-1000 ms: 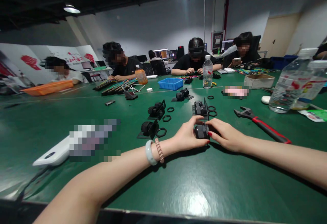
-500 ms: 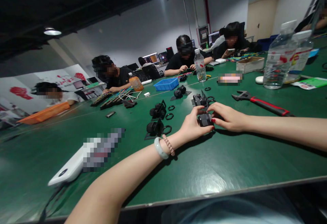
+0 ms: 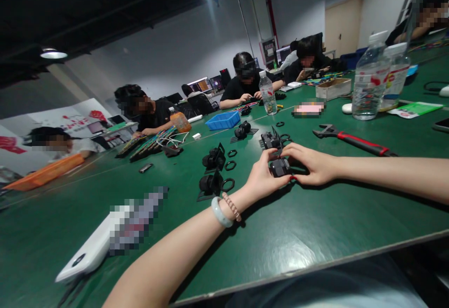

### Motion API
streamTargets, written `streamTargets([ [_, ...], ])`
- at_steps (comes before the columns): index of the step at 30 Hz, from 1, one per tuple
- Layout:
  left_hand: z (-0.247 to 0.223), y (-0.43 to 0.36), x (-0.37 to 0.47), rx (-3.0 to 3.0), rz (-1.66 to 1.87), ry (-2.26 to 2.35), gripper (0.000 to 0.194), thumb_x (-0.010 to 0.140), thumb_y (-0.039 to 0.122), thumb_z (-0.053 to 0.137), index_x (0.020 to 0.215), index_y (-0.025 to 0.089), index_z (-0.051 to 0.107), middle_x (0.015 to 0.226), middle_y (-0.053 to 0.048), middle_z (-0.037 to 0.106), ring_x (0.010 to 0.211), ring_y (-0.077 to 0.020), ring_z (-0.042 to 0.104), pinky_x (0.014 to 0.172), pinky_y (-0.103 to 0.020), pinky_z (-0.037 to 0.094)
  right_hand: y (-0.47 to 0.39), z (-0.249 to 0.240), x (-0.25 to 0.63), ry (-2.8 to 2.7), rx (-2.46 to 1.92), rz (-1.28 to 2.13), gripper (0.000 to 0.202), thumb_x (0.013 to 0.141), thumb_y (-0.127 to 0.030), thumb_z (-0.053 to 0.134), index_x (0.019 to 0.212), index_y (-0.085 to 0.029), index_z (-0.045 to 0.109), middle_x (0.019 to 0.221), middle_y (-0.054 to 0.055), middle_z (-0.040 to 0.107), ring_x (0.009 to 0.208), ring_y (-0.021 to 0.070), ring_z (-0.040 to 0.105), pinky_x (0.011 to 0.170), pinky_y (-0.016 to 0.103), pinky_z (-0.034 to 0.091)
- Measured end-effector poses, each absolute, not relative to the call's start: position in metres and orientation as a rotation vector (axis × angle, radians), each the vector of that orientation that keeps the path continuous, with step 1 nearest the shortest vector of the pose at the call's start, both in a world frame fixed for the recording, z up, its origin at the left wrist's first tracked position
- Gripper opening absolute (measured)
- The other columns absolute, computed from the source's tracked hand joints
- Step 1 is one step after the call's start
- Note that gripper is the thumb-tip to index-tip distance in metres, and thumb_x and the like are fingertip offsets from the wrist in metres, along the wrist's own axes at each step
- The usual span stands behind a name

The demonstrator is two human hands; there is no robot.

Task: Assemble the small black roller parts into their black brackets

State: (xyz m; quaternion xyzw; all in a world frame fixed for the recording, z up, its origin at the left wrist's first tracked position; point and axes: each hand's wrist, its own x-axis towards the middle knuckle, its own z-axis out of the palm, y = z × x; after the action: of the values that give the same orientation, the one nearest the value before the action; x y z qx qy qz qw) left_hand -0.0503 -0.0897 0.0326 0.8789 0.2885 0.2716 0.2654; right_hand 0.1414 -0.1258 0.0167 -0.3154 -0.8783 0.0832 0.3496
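Between my hands a small black plastic part (image 3: 279, 168) sits low over the green table. My left hand (image 3: 261, 173), with a pale bangle and a beaded bracelet, grips it between thumb and fingers from the left. My right hand (image 3: 313, 164) curves round its right end, thumb low and fingers over the top. A dark curved shape shows inside that grip; I cannot tell whether it is a ring. Just beyond stands a similar black part with a plate (image 3: 270, 140), beside a black ring (image 3: 286, 138). To the left are black parts (image 3: 209, 184) and a black ring nut (image 3: 228, 185).
An adjustable wrench (image 3: 361, 143) with red-black handle lies right. Water bottles (image 3: 370, 85) stand behind it. Farther off are a blue tray (image 3: 222, 121), an open box (image 3: 333, 89) and an orange tray (image 3: 45, 172). A white device (image 3: 86, 252) lies front left. Several people sit opposite.
The view has turned a little to the right. My right thumb has dropped lower and its grip has widened, showing a dark curve inside. My left hand keeps hold of the part.
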Motion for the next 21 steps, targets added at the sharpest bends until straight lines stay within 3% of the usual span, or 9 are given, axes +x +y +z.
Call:
streamTargets([
  [21,0.0332,-0.089,-0.0505,2.376,0.72,0.769,0.067,0.062,0.032,0.068,0.117,0.018,0.034,0.113,-0.009,0.053,0.101,-0.0222,0.054,0.085,-0.036,0.044,-0.1252,0.0164,0.1437,-2.278,-0.845,0.197,0.048,0.073,-0.025,0.059,0.117,-0.017,0.042,0.112,0.012,0.051,0.104,0.0216,0.05,0.087,0.039,0.043],
])
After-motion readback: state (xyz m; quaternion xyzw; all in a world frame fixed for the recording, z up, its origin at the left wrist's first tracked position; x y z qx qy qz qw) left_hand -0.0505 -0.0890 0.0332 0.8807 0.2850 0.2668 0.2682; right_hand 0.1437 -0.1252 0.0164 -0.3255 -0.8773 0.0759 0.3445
